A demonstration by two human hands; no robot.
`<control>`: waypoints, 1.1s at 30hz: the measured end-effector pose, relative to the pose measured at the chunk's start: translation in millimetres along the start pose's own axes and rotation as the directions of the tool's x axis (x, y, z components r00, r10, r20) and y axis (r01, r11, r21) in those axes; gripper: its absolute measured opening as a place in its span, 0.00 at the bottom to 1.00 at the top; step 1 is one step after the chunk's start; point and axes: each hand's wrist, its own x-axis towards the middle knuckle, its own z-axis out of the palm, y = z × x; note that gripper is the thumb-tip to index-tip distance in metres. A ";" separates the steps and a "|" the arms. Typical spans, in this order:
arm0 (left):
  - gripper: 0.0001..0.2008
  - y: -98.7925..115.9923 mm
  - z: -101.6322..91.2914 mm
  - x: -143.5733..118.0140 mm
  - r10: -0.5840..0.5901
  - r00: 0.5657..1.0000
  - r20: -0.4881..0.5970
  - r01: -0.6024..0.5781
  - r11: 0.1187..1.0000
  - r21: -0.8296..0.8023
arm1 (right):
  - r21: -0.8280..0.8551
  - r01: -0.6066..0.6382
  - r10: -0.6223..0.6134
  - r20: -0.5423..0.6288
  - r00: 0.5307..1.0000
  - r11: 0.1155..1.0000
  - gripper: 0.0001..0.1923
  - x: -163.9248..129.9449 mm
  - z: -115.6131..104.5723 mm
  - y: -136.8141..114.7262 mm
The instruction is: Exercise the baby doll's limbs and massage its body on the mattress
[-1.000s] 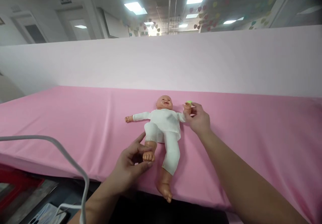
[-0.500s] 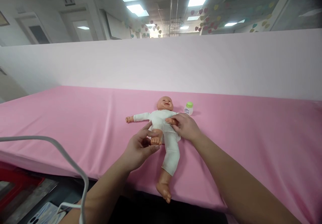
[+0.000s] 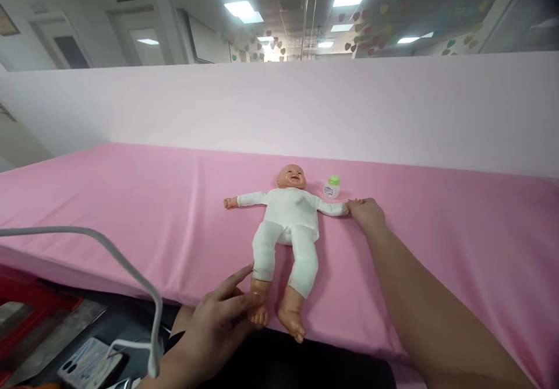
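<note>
A baby doll [image 3: 290, 211] in white cloth lies on its back on a pink sheet [image 3: 174, 202], arms spread and both legs stretched toward me. My left hand [image 3: 222, 319] is closed around the doll's foot at the left, thumb on top of the ankle and index finger along the trouser cuff. Out at the right, my right hand [image 3: 367, 214] grips the doll's hand, which is mostly covered by my fingers. A small clear bottle [image 3: 332, 187] with a green cap stands just beyond that outstretched arm.
Behind the sheet runs a low white wall [image 3: 279, 109]. A grey cable [image 3: 100, 237] arcs across the lower left. Below it are a phone [image 3: 89, 363] on a dark surface and a red plastic stool [image 3: 35, 307].
The doll's bent leg has been straightened down toward me by my left hand. My right hand has drawn the doll's arm from its chest out to the right.
</note>
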 end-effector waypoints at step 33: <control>0.27 -154.7 -72.7 195.5 -0.693 0.657 -0.298 0.752 0.573 0.325 | -0.078 0.957 -0.938 0.190 0.289 0.279 0.57 -274.0 -8.7 51.1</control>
